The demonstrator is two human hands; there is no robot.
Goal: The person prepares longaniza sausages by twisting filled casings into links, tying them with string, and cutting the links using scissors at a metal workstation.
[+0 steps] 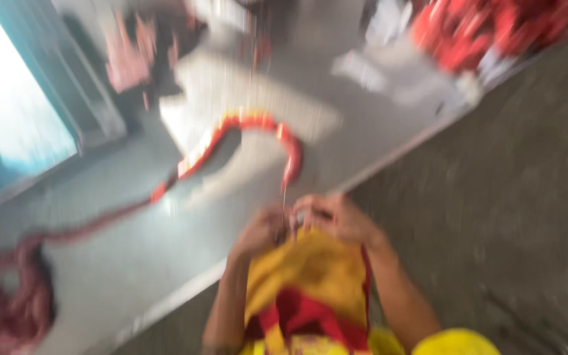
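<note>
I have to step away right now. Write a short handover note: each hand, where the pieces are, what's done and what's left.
The picture is blurred, so details are rough.
Left hand: pinching the top edge of the yellow and red cloth.
Right hand: gripping the same edge, close beside the left.
Red and yellow trim: runs from the hands in a curve across the grey surface to a dark red heap at the left.
Done or left: cannot tell from this view; how far the trim is joined to the cloth is not readable.

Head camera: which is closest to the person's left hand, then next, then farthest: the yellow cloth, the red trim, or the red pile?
From the left hand:
1. Yellow cloth, held just below it.
2. Red trim, looping above on the grey sheet.
3. Red pile, far at the top right.
</note>
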